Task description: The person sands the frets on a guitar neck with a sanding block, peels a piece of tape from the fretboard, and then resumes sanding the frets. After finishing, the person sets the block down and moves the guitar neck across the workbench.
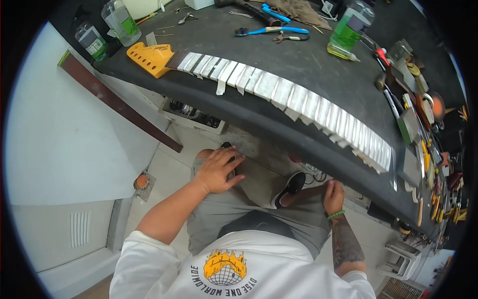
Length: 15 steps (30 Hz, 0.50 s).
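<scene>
My left hand point(219, 169) lies with its fingers spread on my left knee and holds nothing. On my right leg rests my right hand point(333, 196), its fingers curled in; no object shows in it, and a green bead bracelet point(336, 215) is at the wrist. Beyond both hands, a guitar neck point(249, 78) lies along the near edge of the dark bench point(298, 55). Its fretboard is covered with pale tape between the frets, and some tape ends hang over the side. The yellow headstock point(151, 57) points left. Neither hand touches the neck.
Bottles with green labels point(120, 22) stand at the back left, another bottle point(351, 30) at the back right. A blue-handled brush point(271, 31) and pliers point(289, 38) lie behind the neck. Tools crowd the right side. A long dark board point(117, 102) leans at left.
</scene>
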Available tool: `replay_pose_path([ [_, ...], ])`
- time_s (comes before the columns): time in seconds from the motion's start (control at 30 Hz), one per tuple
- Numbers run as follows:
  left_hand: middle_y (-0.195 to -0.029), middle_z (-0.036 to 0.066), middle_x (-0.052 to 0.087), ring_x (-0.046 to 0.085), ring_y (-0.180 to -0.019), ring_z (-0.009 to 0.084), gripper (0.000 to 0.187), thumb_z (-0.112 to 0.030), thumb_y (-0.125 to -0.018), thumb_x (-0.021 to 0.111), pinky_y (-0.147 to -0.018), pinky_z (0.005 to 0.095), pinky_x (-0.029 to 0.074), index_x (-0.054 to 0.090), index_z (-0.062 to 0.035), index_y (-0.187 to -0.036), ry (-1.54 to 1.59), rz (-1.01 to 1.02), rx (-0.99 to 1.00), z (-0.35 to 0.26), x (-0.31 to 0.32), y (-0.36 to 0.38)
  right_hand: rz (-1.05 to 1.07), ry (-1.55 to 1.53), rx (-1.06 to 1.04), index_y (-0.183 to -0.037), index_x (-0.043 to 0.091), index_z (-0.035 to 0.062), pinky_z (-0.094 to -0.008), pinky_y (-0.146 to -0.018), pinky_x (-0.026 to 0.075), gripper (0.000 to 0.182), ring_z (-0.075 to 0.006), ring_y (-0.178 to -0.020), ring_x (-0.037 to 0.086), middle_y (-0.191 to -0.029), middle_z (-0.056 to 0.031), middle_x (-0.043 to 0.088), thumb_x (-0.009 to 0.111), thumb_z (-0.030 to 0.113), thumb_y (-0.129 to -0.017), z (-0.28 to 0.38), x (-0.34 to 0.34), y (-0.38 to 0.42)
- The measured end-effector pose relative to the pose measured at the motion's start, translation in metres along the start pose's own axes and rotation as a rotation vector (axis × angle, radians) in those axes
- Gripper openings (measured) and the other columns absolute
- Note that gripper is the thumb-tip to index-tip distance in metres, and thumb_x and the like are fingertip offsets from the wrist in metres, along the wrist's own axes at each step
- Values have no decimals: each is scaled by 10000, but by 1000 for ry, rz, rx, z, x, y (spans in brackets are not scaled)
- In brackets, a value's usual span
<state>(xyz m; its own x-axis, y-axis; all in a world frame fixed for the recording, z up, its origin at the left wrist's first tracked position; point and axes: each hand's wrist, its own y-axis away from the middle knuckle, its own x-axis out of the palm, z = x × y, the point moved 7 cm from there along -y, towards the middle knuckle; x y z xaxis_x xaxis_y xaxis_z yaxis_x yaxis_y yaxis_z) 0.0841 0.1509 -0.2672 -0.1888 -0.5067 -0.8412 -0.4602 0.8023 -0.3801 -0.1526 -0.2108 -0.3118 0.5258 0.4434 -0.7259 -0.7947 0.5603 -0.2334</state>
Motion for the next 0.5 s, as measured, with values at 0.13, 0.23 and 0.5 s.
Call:
replay_pose_path([
  [0.13, -1284, 114, 625, 577, -1287, 332, 577, -340, -819, 800, -1073, 484, 459, 669, -107, -1330, -16, 41, -40, 9, -1, -8, -2, 161, -146, -1195, 648, -61, -453, -932, 510, 254, -416, -1032, 680, -1142, -245, 701, 564, 118, -1036, -31, 6, 0],
  [0.23, -1262, 104, 629, 580, -1275, 318, 533, -348, -847, 777, -1057, 463, 467, 680, -104, -1311, -27, 47, -82, 18, -3, -7, -27, 336, -312, -1265, 642, -49, -476, -1027, 469, 334, -438, -1149, 635, -1262, -253, 667, 627, 137, -987, -43, 14, -15],
  [0.5, -1222, 105, 640, 604, -1199, 326, 441, -343, -860, 759, -1027, 460, 480, 731, -87, -1217, -61, 76, -150, 33, 3, -9, 31, 391, -362, -1254, 659, -22, -502, -1032, 461, 353, -441, -1168, 622, -1261, -233, 671, 656, 183, -967, -44, 29, -29],
])
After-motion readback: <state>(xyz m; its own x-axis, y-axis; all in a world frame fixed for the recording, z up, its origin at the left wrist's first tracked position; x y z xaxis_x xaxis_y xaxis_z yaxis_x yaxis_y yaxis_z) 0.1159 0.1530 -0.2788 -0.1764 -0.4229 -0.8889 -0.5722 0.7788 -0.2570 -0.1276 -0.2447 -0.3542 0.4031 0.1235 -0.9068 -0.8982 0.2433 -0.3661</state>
